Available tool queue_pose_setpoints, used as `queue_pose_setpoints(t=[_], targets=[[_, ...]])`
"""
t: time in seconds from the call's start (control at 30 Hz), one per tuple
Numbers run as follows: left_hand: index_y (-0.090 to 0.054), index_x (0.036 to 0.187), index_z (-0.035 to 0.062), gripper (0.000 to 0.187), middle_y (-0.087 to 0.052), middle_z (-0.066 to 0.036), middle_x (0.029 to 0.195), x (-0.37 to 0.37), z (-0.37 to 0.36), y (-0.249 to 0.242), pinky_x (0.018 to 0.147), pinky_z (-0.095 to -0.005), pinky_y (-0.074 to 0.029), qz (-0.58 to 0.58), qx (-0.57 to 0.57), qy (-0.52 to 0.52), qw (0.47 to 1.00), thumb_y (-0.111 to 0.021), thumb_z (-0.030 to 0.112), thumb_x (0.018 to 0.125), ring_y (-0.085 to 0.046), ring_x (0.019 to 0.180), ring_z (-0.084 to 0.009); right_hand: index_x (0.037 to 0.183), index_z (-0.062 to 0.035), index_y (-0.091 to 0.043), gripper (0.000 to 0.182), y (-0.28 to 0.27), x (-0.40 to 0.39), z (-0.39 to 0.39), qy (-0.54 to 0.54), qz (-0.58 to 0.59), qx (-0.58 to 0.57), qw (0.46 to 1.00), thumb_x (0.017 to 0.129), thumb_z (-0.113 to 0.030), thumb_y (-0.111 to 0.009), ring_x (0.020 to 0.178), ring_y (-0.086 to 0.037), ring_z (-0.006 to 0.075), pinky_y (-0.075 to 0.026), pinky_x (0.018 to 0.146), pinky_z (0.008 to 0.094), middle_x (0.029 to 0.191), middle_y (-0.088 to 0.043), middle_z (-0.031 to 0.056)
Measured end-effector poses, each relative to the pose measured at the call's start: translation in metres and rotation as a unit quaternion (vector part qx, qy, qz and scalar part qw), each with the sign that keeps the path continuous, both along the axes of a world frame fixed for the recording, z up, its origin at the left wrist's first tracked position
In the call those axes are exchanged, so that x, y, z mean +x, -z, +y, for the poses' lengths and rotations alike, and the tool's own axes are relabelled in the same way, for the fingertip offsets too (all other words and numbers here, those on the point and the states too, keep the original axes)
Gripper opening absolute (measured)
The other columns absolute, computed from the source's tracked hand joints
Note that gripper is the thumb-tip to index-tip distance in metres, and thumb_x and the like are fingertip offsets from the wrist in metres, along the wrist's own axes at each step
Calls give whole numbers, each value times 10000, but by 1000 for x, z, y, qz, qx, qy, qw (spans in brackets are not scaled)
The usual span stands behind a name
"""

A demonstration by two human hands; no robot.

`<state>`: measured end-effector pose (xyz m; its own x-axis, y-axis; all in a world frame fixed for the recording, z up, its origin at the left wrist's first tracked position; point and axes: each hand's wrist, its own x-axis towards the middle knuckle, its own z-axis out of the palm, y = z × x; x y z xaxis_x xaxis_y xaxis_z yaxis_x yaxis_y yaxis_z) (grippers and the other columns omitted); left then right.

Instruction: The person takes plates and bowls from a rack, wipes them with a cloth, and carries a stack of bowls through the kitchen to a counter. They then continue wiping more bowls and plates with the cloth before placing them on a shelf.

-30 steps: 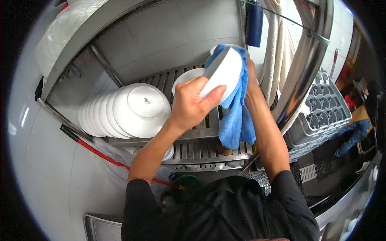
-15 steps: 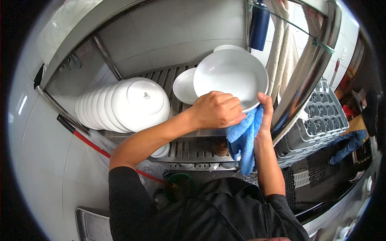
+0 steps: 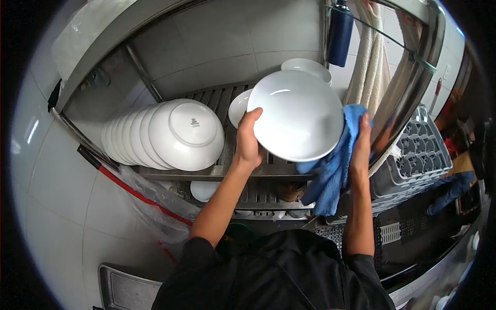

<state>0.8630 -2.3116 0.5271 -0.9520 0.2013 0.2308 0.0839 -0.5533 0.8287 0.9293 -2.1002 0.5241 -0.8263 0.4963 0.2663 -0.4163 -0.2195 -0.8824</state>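
A white bowl [image 3: 297,116] is held up over the metal rack shelf, its inside facing me. My left hand [image 3: 249,142] grips its left rim, thumb on the inner edge. On the right side, my right hand [image 3: 361,147] holds a blue cloth [image 3: 336,165], which lies against the bowl's right edge and hangs down below it. Behind the held bowl, other white dishes [image 3: 306,67] rest on the shelf, partly hidden. A row of white bowls [image 3: 186,135] leans on its side at the shelf's left.
Metal posts [image 3: 408,88] frame the rack; a blue bottle [image 3: 341,35] and pale cloths [image 3: 367,62] hang at the right. Grey glass racks [image 3: 421,150] are stacked beyond. A red pole [image 3: 139,194] slants at left. Another person's legs [image 3: 449,188] show far right.
My left hand has moved from the bowl's lower front to its left rim. My right hand and the cloth have shifted right and up along the bowl's edge.
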Motion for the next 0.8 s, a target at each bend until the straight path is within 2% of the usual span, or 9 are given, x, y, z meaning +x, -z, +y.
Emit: queue_pose_setpoints(t=[0.07, 0.13, 0.17, 0.3, 0.4, 0.5, 0.6, 0.7, 0.8], targets=[[-544, 1195, -48, 500, -636, -140, 1050, 5, 0, 4, 835, -317, -485, 49, -96, -29, 994, -542, 365, 915, -615, 948, -198, 1248, 28, -517, 465, -4, 1, 32, 48, -106, 309, 944, 1005, -355, -415, 1124, -540, 223, -423, 934, 378, 1237, -563, 166], [-560, 1169, -45, 483, -635, -127, 986, 24, 4, 2, 789, -297, -478, 83, -214, -49, 972, -561, 369, 920, -600, 893, -164, 1157, 41, -523, 336, -6, -10, 1, 223, -16, 517, 826, 927, -200, -477, 1066, -554, 332, -437, 883, 421, 1138, -551, 241], [-579, 1135, -40, 462, -638, -125, 961, 28, 11, 10, 801, -298, -462, 88, -210, -36, 973, -589, 367, 917, -578, 896, -152, 1100, 75, -506, 347, -2, -23, -20, 279, 52, 514, 809, 782, -52, -558, 919, -518, 468, -442, 828, 502, 1019, -504, 283], [-604, 1056, -28, 342, -622, -57, 967, 29, 22, 17, 778, -262, -443, 141, -224, -67, 962, -560, 292, 945, -561, 862, -127, 1018, 38, -481, 258, 21, -7, -79, 25, 96, 403, 910, 808, -50, -601, 846, -514, 468, -431, 741, 489, 887, -491, 271], [-551, 1135, -44, 390, -639, -142, 992, 10, 4, 27, 785, -289, -482, 69, -148, -60, 985, -596, 278, 919, -597, 877, -160, 906, 17, -550, 158, 15, 14, -57, -170, 29, 515, 839, 806, -89, -609, 796, -585, 412, -446, 691, 473, 849, -578, 238], [-411, 1190, -14, 422, -609, -176, 982, 18, -7, 21, 714, -296, -501, 36, -165, -12, 986, -606, 214, 892, -610, 834, -178, 901, 20, -579, 151, 27, 4, -36, -64, -72, 665, 741, 774, -58, -601, 841, -606, 430, -470, 727, 497, 912, -613, 247], [-397, 1180, 27, 398, -594, -162, 987, 20, 4, 27, 718, -293, -502, 56, -173, 22, 983, -604, 180, 877, -603, 834, -172, 870, 18, -587, 142, 13, -27, -39, 146, -76, 587, 793, 746, -46, -616, 835, -630, 430, -498, 759, 515, 866, -641, 245], [-444, 1133, 39, 342, -590, -128, 985, 2, 14, 19, 724, -298, -495, 31, -139, 21, 990, -614, 208, 889, -591, 848, -159, 944, 19, -602, 191, -2, -40, -49, 87, 68, 496, 862, 773, -61, -635, 814, -616, 419, -473, 722, 468, 910, -639, 241], [-500, 1081, -16, 373, -592, -106, 964, -41, 21, 6, 754, -313, -487, 22, -114, -1, 993, -616, 284, 891, -597, 840, -184, 950, 26, -594, 196, -20, -24, -40, -225, 13, 491, 842, 828, -114, -655, 735, -585, 361, -456, 698, 418, 845, -618, 229]])
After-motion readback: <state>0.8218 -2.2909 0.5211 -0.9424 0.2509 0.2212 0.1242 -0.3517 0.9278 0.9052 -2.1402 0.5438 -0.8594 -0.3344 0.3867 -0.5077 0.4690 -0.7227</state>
